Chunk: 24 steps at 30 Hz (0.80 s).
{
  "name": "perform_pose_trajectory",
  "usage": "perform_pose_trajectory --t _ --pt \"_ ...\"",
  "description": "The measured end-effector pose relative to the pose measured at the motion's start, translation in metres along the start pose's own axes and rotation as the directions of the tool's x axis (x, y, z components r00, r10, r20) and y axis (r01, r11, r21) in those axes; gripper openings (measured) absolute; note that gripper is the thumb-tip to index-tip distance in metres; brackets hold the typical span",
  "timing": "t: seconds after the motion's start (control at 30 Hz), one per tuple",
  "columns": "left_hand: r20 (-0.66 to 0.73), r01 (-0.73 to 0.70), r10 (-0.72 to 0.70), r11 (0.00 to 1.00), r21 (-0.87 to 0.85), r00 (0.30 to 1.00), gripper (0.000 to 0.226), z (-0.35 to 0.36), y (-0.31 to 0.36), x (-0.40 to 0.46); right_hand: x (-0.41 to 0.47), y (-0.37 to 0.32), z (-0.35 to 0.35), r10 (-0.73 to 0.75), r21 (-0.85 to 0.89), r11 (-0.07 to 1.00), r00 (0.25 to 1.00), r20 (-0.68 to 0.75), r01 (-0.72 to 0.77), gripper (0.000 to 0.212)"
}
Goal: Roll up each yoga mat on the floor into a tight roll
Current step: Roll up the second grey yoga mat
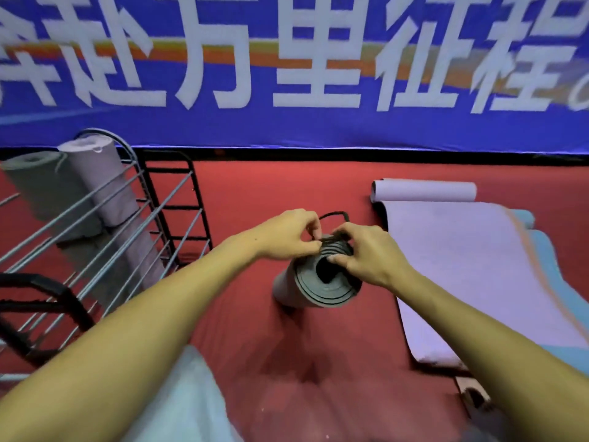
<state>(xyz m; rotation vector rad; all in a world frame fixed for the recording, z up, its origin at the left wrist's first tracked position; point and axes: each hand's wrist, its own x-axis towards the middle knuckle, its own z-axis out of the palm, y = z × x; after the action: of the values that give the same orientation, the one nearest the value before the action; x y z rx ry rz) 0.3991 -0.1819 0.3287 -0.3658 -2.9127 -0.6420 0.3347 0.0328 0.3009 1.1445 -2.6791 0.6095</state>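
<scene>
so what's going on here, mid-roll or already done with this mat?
A person has one rolled mat standing on end on the red floor, and both hands work at its top end. The left hand pinches the outer layers and a black strap there; the right hand grips the rim, with fingertips in the hollow middle. To the right a purple mat lies mostly flat, only its far end curled. Two rolled mats already lean in the metal rack on the left.
</scene>
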Motion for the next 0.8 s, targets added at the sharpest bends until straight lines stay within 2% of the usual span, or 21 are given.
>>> perform_pose_trajectory --t 0.07,0.13,0.23,0.27,0.33,0.4,0.47,0.53,0.63,0.7,0.8 --pt "-0.002 0.04 -0.04 0.999 -0.017 0.999 0.015 -0.01 0.016 -0.011 -0.011 -0.007 -0.013 0.023 0.021 1.0 0.997 -0.07 -0.022 0.063" --pt "-0.063 0.047 -0.049 0.998 -0.037 0.997 0.031 -0.018 0.022 -0.03 -0.018 -0.014 -0.025 0.074 0.061 0.996 0.989 -0.127 -0.067 0.062" --pt "-0.071 -0.004 -0.01 0.982 -0.191 0.997 0.058 -0.015 0.024 -0.061 -0.019 -0.015 -0.036 0.19 0.103 0.98 0.963 -0.193 -0.173 0.056" --pt "-0.068 -0.007 -0.006 0.98 -0.197 0.998 0.073 -0.01 0.024 -0.067 -0.016 -0.014 -0.036 0.224 0.116 0.972 0.952 -0.21 -0.203 0.056" --pt "-0.115 0.018 -0.025 0.998 -0.065 0.993 0.093 -0.001 0.018 -0.066 -0.007 -0.013 -0.032 0.279 0.141 0.958 0.927 -0.25 -0.25 0.052" --pt "-0.198 0.057 -0.047 0.997 0.043 0.979 0.087 0.0 0.008 -0.052 0.004 -0.012 -0.024 0.327 0.187 0.941 0.896 -0.299 -0.281 0.045" --pt "-0.234 0.071 -0.059 0.997 0.044 0.97 0.083 -0.005 -0.004 -0.04 0.015 -0.008 -0.016 0.388 0.313 0.905 0.858 -0.336 -0.287 0.037" --pt "-0.253 0.052 -0.048 0.999 0.011 0.966 0.083 -0.007 -0.018 -0.033 0.023 -0.001 -0.011 0.429 0.418 0.866 0.835 -0.345 -0.273 0.045" --pt "-0.312 0.003 -0.033 0.995 -0.095 0.949 0.081 0.0 -0.036 -0.029 0.023 -0.001 -0.005 0.405 0.464 0.859 0.843 -0.355 -0.218 0.059" --pt "-0.368 -0.014 -0.038 0.991 -0.136 0.929 0.081 0.004 -0.041 -0.028 0.02 -0.01 0.0 0.341 0.4 0.895 0.878 -0.336 -0.195 0.061" --pt "-0.463 0.03 -0.087 0.991 -0.128 0.882 0.064 0.007 -0.04 -0.024 0.019 -0.023 0.001 0.296 0.092 0.955 0.923 -0.246 -0.281 0.062"
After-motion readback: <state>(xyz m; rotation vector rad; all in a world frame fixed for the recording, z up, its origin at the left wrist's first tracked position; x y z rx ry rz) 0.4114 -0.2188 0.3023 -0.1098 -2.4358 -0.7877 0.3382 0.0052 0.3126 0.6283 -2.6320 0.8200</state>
